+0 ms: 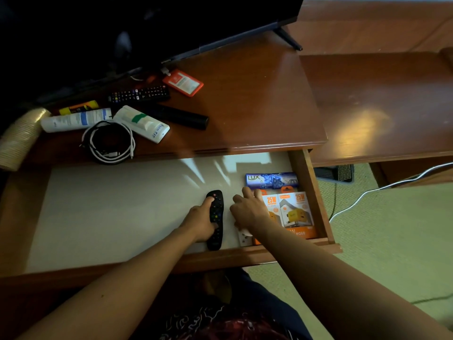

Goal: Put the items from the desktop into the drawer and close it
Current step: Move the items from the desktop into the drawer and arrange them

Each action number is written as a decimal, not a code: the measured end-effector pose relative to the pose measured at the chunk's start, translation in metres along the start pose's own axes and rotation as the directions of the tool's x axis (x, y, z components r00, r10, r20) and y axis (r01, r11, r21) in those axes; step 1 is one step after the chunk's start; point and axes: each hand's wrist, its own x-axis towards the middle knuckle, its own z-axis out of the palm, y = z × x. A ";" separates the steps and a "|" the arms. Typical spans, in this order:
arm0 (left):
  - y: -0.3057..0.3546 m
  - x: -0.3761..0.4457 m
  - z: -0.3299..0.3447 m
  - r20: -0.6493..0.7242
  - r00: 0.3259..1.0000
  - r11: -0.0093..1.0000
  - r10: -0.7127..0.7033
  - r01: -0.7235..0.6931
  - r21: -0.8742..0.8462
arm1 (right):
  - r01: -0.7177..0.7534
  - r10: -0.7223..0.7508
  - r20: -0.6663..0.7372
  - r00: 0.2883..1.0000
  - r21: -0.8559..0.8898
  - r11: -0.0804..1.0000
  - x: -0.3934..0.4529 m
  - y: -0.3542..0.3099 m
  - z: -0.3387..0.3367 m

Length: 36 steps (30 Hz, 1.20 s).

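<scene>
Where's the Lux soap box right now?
Head view: the Lux soap box lies in the open drawer's back right corner, just behind the orange 25W charger boxes and beyond the right hand.

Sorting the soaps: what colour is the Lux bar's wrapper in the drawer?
Purple-blue, on the soap bar, seen from the head view.

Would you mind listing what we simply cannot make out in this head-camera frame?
1. White object in the drawer: mostly hidden under the right hand.
2. Left orange charger box: partly covered by the same hand.
3. Stack at the desk's left: cut off by the frame edge.
4. Yellow item: in the television's shadow, label unreadable.
</scene>
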 end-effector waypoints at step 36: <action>0.021 -0.018 -0.022 -0.181 0.978 0.994 0.107 -0.112 -0.018 | -0.084 0.125 -0.112 0.986 0.316 0.945 -0.015 0.000 -0.017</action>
